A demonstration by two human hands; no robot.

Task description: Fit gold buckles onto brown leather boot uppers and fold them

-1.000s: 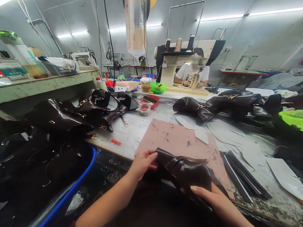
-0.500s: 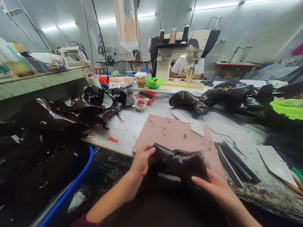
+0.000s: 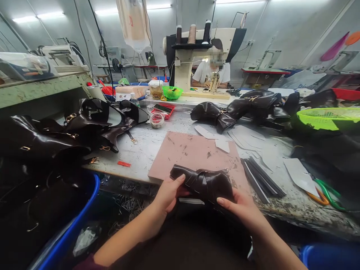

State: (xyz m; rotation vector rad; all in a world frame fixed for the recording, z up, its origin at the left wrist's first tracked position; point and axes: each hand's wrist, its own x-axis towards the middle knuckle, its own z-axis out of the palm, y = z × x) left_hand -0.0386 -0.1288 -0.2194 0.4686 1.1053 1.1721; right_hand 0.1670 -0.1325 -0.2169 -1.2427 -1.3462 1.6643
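Observation:
A dark brown leather boot upper with crossed straps and a small metal buckle is held between my two hands, over the front edge of the bench. My left hand is closed on its left end, thumb on top and the other fingers underneath, mostly hidden. At the right end my right hand grips it the same way, with the thumb on the near side. Just behind the upper lies a worn pinkish board. Black strips rest to the right of that board.
Dark leather uppers with gold buckles are piled at left and back right. White cut pieces and green-handled scissors lie at right. A blue tub rim stands left. Behind the bench, a person sits by a sewing machine.
The view has swung slightly right, so the bench things sit further left. Both hands keep their hold on the boot upper, which lies at nearly the same tilt.

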